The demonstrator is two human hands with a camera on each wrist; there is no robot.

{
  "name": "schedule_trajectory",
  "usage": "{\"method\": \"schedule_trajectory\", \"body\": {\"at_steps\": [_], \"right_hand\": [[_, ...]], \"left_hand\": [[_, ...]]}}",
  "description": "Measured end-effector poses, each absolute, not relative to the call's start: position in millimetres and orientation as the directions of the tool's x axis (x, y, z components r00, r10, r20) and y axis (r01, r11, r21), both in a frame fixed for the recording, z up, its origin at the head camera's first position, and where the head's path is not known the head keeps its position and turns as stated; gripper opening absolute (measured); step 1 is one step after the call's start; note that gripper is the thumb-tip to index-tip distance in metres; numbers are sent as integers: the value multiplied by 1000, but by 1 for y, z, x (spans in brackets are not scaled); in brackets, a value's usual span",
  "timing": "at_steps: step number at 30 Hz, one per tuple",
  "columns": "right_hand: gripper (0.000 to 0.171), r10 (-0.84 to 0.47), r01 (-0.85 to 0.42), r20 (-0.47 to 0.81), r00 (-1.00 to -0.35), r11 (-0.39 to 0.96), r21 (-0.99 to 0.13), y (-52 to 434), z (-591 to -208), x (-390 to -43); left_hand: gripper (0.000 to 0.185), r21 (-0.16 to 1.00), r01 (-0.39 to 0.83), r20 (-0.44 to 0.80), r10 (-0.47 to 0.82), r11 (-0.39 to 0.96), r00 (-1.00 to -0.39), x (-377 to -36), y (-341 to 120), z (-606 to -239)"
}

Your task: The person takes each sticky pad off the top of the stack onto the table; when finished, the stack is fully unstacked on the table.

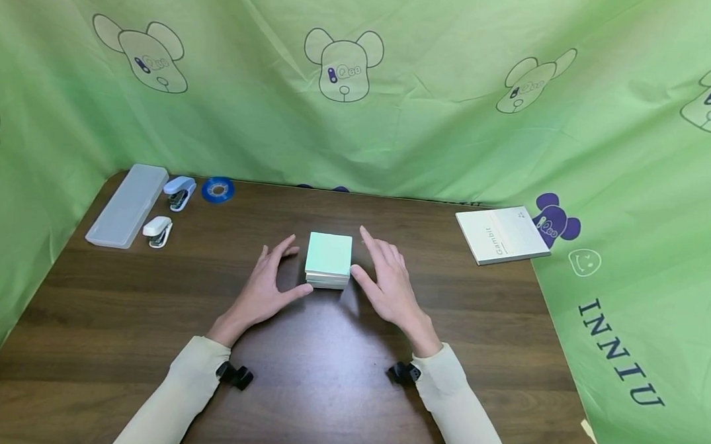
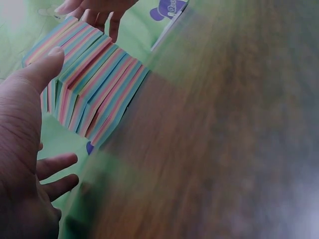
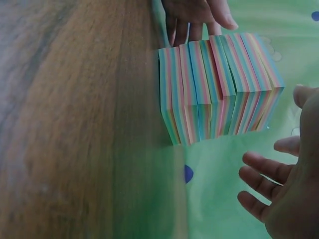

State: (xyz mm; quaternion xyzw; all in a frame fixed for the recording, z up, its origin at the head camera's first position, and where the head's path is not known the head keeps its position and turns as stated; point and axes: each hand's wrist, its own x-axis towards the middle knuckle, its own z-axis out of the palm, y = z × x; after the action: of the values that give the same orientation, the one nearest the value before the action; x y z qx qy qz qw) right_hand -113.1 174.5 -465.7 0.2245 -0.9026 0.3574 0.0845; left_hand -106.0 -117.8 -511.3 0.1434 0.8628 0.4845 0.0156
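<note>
A tall stack of sticky note pads (image 1: 329, 255) stands on the wooden table, its top sheet pale green. Seen from the wrists, the sides of the stack (image 2: 94, 79) show bands of pink, blue, yellow and green paper. To its left, my left hand (image 1: 264, 289) has its fingers spread, with the thumb tip by the near left corner; whether it touches cannot be told. On the other side my right hand (image 1: 390, 286) is spread too, the thumb close to the right edge. In the right wrist view, a gap separates the right hand (image 3: 286, 174) from the stack (image 3: 219, 89).
At the back left lie a translucent pencil case (image 1: 126, 207), a blue stapler (image 1: 180, 192), a white stapler (image 1: 158, 231) and a blue tape roll (image 1: 218, 189). A white book (image 1: 502, 235) lies at the back right. Green printed cloth (image 1: 395, 131) hangs behind the table.
</note>
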Motion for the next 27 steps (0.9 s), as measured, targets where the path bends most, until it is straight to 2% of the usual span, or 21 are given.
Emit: {"method": "schedule_trajectory", "body": {"at_steps": [12,19,27], "right_hand": [[84,-366,-454,280,-888,597,-661,170,-465,-122],[96,-354,-398,228,-907,545,-738,167,-466,-123],[101,-346,-370,211,-914,500,-783,163,-467,-125]], "left_hand": [[109,822,278,141,295,498,-945,-111,-100,-512],[110,809,293,160,290,510,-944,-113,-100,-515],[105,790,322,195,285,521,-939,-117,-100,-520]]}}
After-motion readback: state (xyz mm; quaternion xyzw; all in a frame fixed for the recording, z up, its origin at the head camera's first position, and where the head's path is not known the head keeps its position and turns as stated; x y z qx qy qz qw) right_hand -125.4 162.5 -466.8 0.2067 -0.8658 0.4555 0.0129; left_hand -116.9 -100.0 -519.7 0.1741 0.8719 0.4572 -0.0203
